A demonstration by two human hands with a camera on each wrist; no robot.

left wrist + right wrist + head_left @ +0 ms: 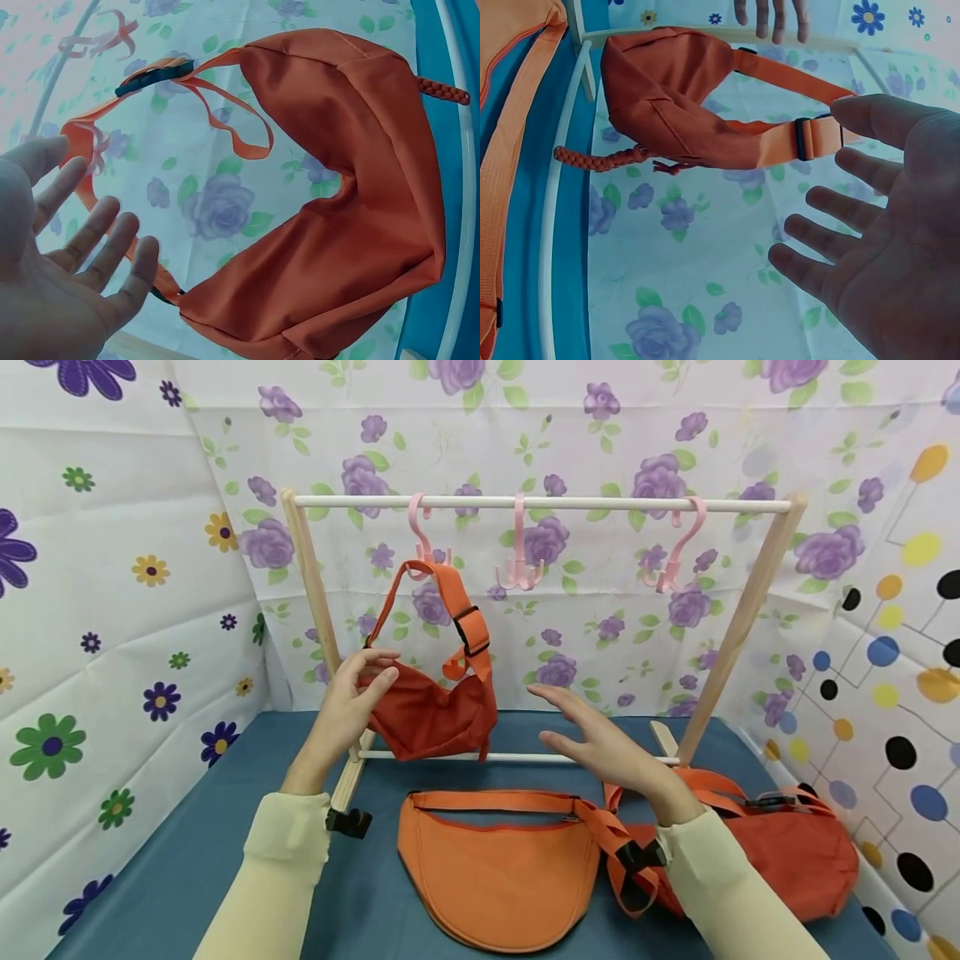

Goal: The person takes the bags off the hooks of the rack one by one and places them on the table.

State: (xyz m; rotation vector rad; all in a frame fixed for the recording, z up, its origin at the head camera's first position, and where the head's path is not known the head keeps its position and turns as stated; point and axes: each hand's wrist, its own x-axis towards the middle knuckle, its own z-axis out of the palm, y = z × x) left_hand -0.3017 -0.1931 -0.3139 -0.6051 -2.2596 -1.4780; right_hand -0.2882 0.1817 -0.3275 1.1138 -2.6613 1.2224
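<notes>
A small rust-red sling bag [437, 714] hangs by its orange strap from the leftmost pink hook [422, 539] on the rack. Beside the bag's left end is my left hand [347, 706], fingers extended; the left wrist view shows a gap between this hand [82, 262] and the bag [360, 172]. My right hand [600, 743] is held out to the bag's right, palm inward and holding nothing. In the right wrist view that hand [885, 225] has its fingers spread, apart from the bag [667, 97].
Two more pink hooks, a middle one [520, 547] and a right one [681, 547], hang on the white rail [555, 504]. An orange half-moon bag [502, 885] lies on the blue table in front. To its right sits a red bag [795, 860], partly behind my right forearm.
</notes>
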